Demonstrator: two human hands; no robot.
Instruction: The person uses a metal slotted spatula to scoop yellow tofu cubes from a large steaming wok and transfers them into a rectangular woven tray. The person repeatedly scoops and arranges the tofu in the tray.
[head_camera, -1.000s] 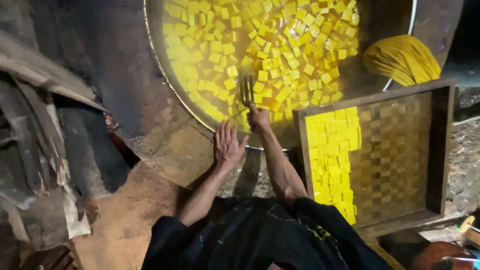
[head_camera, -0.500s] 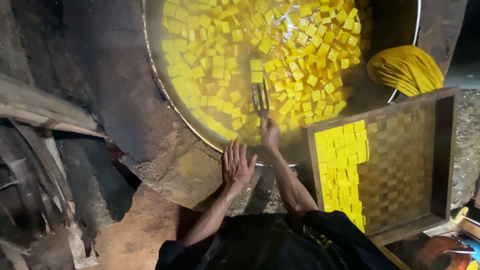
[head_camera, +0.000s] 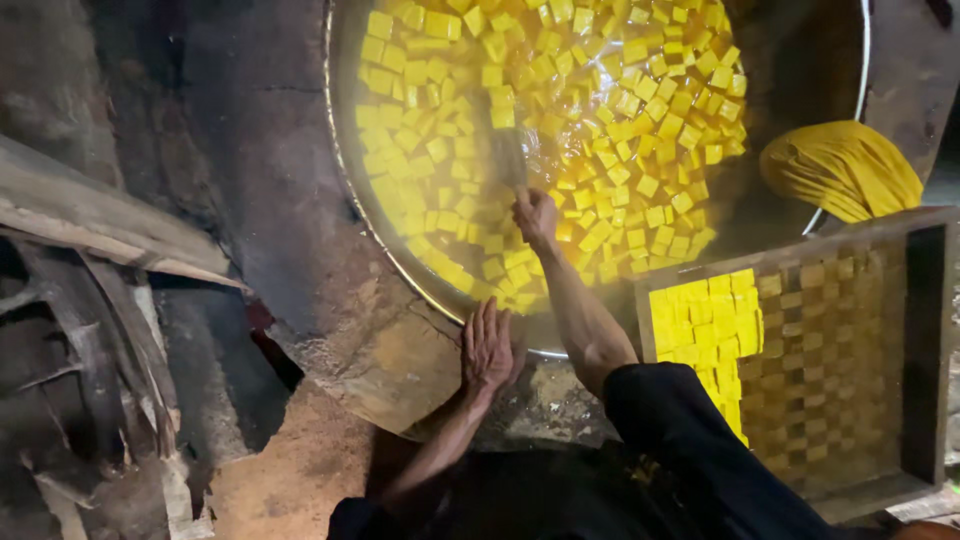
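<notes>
Overhead, right hand (head_camera: 536, 217) gripping blurred utensil (head_camera: 507, 150), long axis pointing away over wok (head_camera: 345, 215), left hand (head_camera: 487, 348) open on rim.

You have two hands in view, one wide pan (head_camera: 345, 200), one woven tray (head_camera: 850, 360), one yellow cloth (head_camera: 840, 170), and yellow cubes (head_camera: 560, 90) perhaps beyond counting.

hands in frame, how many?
2. Left hand lies flat on the stone rim by the pan. Right hand grips a tool over the yellow cubes.
</notes>
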